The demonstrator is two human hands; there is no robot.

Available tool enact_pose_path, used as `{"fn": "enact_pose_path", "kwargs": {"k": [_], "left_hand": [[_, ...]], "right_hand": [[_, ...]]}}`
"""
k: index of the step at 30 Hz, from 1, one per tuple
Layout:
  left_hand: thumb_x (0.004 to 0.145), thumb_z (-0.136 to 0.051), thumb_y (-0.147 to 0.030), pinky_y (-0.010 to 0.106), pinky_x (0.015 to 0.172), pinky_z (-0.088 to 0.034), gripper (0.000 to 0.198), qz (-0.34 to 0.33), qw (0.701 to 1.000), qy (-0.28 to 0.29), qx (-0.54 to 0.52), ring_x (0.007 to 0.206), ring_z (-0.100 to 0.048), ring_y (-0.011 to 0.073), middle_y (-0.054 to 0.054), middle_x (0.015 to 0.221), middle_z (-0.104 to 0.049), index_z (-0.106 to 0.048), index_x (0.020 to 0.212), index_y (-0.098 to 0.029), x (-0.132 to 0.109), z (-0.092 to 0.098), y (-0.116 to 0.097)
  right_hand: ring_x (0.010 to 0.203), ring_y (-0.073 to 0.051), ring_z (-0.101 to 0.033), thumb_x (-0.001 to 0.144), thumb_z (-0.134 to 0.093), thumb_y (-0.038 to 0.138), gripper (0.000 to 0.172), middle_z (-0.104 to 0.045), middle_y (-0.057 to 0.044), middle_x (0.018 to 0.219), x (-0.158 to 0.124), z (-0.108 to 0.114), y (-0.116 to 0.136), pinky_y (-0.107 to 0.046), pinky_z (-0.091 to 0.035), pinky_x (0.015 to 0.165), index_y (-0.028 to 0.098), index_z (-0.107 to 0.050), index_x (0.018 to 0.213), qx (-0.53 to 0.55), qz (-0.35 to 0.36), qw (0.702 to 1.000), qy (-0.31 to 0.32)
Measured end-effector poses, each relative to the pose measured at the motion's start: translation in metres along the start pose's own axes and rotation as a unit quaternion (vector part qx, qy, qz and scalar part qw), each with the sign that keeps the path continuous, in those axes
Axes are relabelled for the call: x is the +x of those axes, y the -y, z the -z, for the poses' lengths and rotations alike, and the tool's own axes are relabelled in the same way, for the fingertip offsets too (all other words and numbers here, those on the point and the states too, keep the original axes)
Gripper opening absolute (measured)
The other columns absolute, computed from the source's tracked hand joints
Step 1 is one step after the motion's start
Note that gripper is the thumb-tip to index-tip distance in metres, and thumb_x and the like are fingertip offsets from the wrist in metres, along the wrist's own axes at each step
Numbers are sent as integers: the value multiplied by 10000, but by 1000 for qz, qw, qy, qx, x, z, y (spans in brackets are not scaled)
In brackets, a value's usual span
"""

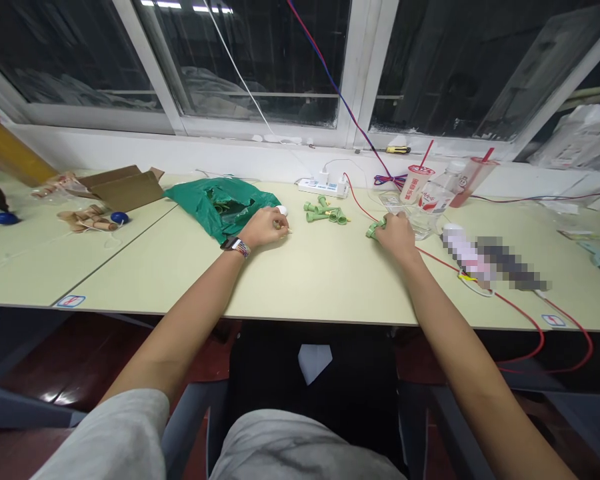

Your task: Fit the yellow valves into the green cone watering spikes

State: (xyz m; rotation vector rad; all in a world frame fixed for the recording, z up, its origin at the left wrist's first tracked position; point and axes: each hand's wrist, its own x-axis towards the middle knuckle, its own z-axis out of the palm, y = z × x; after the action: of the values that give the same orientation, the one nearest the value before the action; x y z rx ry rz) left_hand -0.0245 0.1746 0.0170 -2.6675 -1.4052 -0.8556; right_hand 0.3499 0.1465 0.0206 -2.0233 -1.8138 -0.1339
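Observation:
My left hand (266,227) rests on the table in front of a green plastic bag (193,200), its fingers curled closed. A small pale tip shows past the fingers, but what they hold is mostly hidden. A small white object (283,210) shows behind that hand. My right hand (399,235) is closed on a green trumpet-shaped plastic piece (373,229) at the table surface; more than one may be in the grip. Between the hands, farther back, lies a loose cluster of several similar green pieces (325,212). Green strands show in the bag's opening.
A power strip (323,187) stands against the wall. To the right are a plastic bottle (437,193), drink cups (417,184) with red straws, and a red cable (517,310). On the left are a cardboard box (123,190) and a wooden toy (87,219) with a blue ball (119,218).

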Motion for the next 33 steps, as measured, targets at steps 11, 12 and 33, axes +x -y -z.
{"fn": "enact_pose_path", "kwargs": {"k": [11,12,33], "left_hand": [[918,-564,-354,446,1098,-403,387,-51,998,31,-11,1157,-594,300,135,1223,-687,-757,1213,-196,0,-10,-3],[938,-556,-372,444,1106,-396,392,-58,997,40,-19,1176,-592,296,131,1240,-687,-750,1233,-201,0,-12,-4],[877,-469,-113,402,900,-472,257,20,998,11,-59,961,-592,253,83,956,-629,-713,923,-180,-14,-20,-10]], "right_hand": [[1095,-350,-580,885,-540,179,426,-624,-254,1220,0,-3,0,-399,-453,850,46,-566,1288,-18,9,1000,-9],[1102,-355,-575,892,-532,184,418,-620,-258,1223,-1,-3,1,-403,-452,852,45,-568,1284,-23,9,1000,-11],[1187,-353,-572,909,-474,187,383,-613,-177,1214,-20,-34,40,-508,-485,1020,170,-608,1268,172,285,942,-32]]}}
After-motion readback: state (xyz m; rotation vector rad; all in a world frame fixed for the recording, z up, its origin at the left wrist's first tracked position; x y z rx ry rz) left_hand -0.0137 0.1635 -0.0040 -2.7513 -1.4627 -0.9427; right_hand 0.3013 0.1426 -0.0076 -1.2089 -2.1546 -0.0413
